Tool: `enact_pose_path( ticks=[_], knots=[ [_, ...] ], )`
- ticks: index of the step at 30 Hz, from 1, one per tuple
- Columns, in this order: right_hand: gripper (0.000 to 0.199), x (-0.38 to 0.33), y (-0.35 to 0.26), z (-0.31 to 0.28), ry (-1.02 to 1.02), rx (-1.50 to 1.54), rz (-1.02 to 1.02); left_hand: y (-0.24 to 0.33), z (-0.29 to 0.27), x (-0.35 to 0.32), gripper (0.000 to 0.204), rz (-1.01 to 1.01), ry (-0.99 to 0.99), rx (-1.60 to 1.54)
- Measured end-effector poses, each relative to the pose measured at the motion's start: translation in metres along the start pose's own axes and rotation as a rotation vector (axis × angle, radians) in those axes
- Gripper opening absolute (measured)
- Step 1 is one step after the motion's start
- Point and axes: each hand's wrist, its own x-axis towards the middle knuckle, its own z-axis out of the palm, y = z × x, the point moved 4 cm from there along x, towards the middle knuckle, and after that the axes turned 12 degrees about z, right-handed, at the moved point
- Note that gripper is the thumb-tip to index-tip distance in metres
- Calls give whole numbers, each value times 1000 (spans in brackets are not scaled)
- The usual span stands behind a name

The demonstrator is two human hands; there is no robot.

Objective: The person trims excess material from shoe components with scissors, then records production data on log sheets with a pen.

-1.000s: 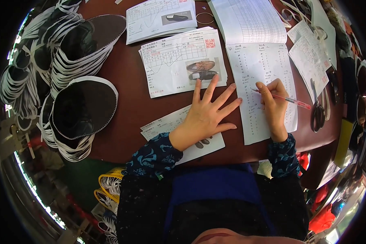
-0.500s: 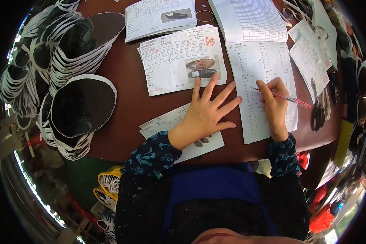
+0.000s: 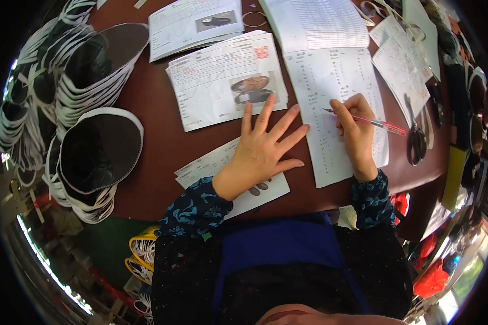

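My right hand [image 3: 357, 130] grips a red-and-clear pen [image 3: 386, 126], its tip over the handwritten columns of an open notebook [image 3: 331, 162]. My left hand [image 3: 265, 142] lies with fingers spread, palm down. Its fingertips reach the lower edge of a stack of printed cards [image 3: 206, 89] showing brown and black shoes, and the notebook's left edge. Under my left wrist lie more printed cards [image 3: 276, 190], partly covered by the hand and sleeve.
Stacked dark shoe uppers with white edges [image 3: 103, 149] stand on the brown table [image 3: 141, 189] at left. Another card stack [image 3: 192, 27] lies at the back. Scissors [image 3: 416, 138] and loose paper slips [image 3: 404, 67] are at right. A yellow basket [image 3: 138, 244] stands below the table's left side.
The whole view has shifted, so the table things appear slightly farther left. My left hand stays spread and my right hand still holds the pen at the notebook.
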Motion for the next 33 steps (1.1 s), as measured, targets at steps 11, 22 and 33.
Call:
enact_pose_path(
  ticks=[11, 22, 33],
  knots=[
    [38, 8, -4, -8, -12, 22, -44, 3, -9, 2, 70, -19, -52, 62],
    [35, -2, 1, 10, -27, -45, -105, 3, -7, 2, 71, -17, -43, 75],
    [37, -6, 11, 17, 32, -143, -221, 2, -7, 1, 72, -20, -29, 45]
  ],
)
